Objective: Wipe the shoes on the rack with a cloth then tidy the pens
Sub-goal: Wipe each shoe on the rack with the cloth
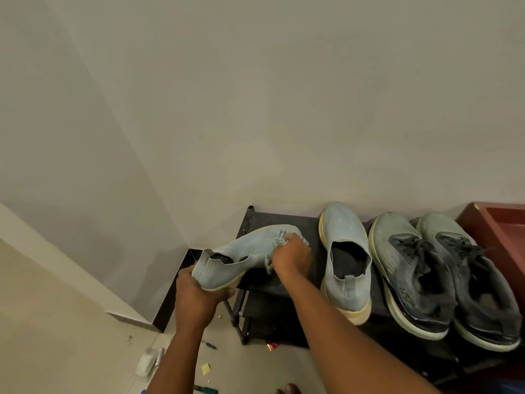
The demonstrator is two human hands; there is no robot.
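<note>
Left hand gripping heel of grey shoe lifted above rack, right hand pinching cloth against its toe, three shoes on rack, pens on floor

The left hand is gripping from beneath, fingers curling upward; the right hand is pressing down, fingers bunching (both forearms are reaching forward).
</note>
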